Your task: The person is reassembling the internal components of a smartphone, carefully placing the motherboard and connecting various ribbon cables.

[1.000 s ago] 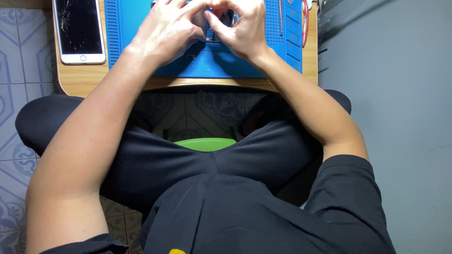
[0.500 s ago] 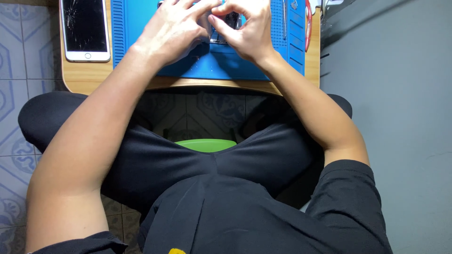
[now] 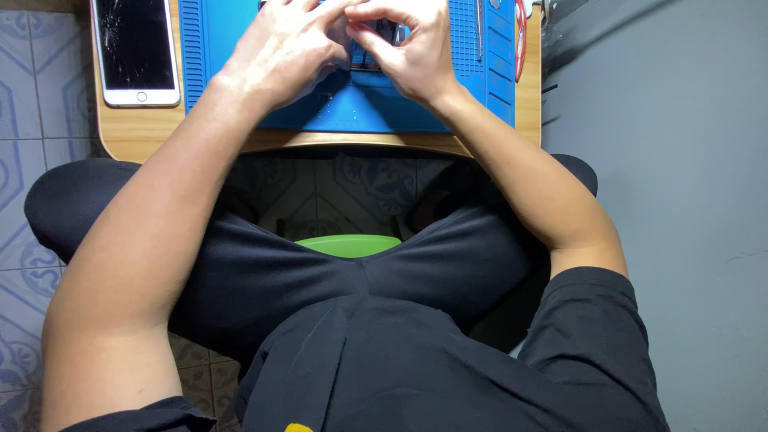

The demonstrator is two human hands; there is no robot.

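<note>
Both hands, left hand (image 3: 284,52) and right hand (image 3: 412,52), are pinched together on a small dark device (image 3: 376,40) at 12 o'clock on the blue mat (image 3: 360,112), cracked phone (image 3: 134,50) over at 10.

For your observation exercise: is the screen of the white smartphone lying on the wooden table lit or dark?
Dark. The white smartphone lies face up left of the blue repair mat; its glass is black throughout, with only cracks showing near the top.
</note>
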